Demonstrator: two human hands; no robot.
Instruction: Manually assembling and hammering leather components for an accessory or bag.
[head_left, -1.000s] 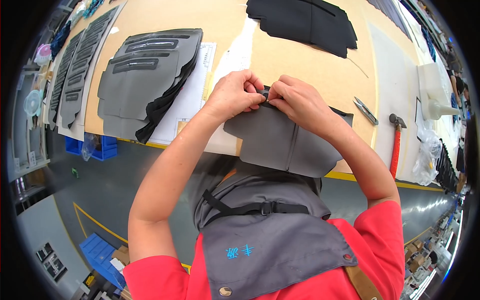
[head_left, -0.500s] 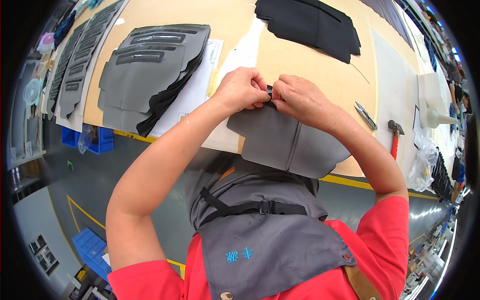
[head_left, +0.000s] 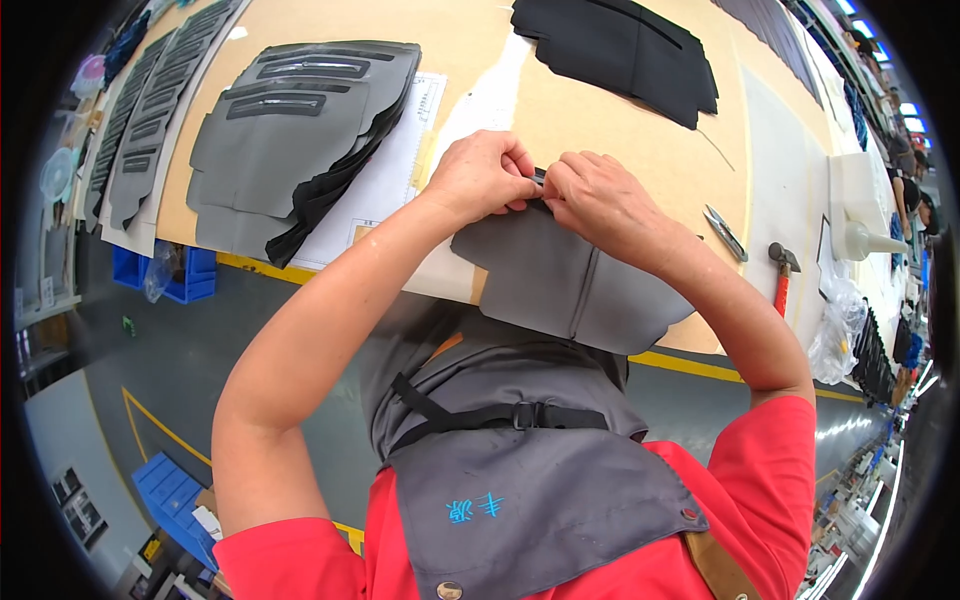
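A grey fabric panel [head_left: 540, 285] with a seam down its middle lies at the table's near edge, partly overhanging it. At its far edge a short dark strip [head_left: 540, 177] shows between my fingertips. My left hand [head_left: 484, 172] pinches this strip from the left, thumb against fingers. From the right, my right hand [head_left: 598, 195] is closed on the same spot, fingers curled and nearly touching the left ones. Most of the strip is covered by the fingers, so I cannot make out its exact form.
To the left lies a stack of grey panels [head_left: 270, 150] with zipped slots, over a white paper sheet [head_left: 345, 215]. Black panels [head_left: 620, 55] lie at the far side. On the right are thread snips [head_left: 727, 234], a red-handled hammer [head_left: 782, 275] and a white bottle [head_left: 865, 240].
The whole view has shifted slightly. Both hands stay pinched at the panel's far edge, with only a slight shift of the right fingers.
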